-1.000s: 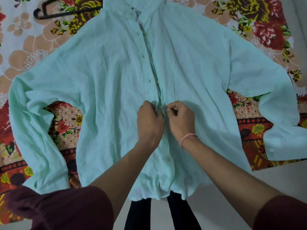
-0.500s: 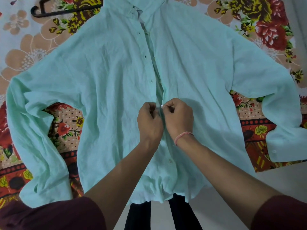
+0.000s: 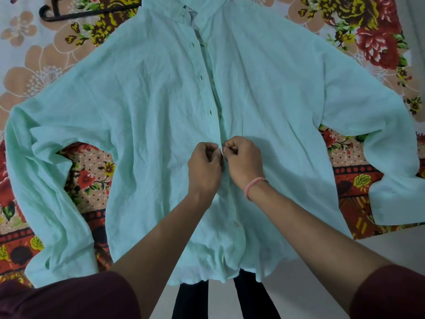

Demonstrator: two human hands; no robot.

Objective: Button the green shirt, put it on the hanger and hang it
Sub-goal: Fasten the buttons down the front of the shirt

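Note:
A pale green shirt point(image 3: 149, 125) lies spread face up on a floral bedsheet, sleeves out to both sides. Its front placket gapes open from the collar down to my hands; a fastened button point(image 3: 235, 224) shows below them. My left hand point(image 3: 203, 168) pinches the left placket edge with the buttonholes. My right hand point(image 3: 244, 161), a pink band at its wrist, pinches the right edge against it, knuckles almost touching. The button between my fingers is hidden. A black hanger point(image 3: 69, 13) lies at the top left, partly under the shirt's shoulder.
The floral bedsheet point(image 3: 34, 72) covers the bed on all sides of the shirt. The bed's near edge runs under the shirt hem, with pale floor point(image 3: 310, 284) at the lower right. Dark trouser legs point(image 3: 190, 300) show below the hem.
Both hands have come closer together on the placket and shifted slightly up; the view has tilted a little. The shirt and hanger lie as before.

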